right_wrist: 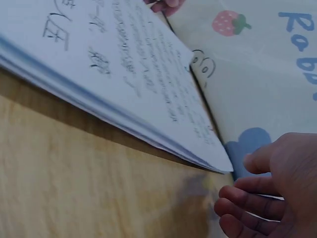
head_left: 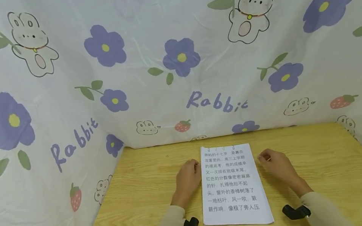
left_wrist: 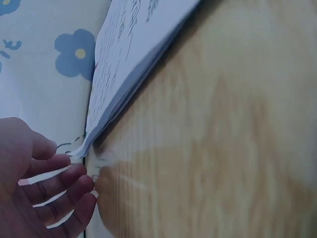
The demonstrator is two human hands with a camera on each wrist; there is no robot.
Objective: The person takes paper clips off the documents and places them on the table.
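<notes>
A stack of white paper sheets (head_left: 232, 186) printed with Chinese text lies flat on the wooden table, with small rings along its top edge. On its left side rests my left hand (head_left: 188, 179), its fingers loosely bent close to the paper's edge. My right hand (head_left: 278, 166) lies to the right of the sheets, a small gap away, also loosely bent. In the left wrist view the left hand (left_wrist: 47, 186) holds nothing. The right wrist view likewise has the right hand (right_wrist: 270, 191) with nothing in its fingers, beside a corner of the stack.
The yellow wooden table (head_left: 135, 180) extends to both sides of the paper. A white cloth (head_left: 152, 105) with rabbits, purple flowers and strawberries hangs behind the table and along its sides. Black straps (head_left: 296, 211) sit at both wrists.
</notes>
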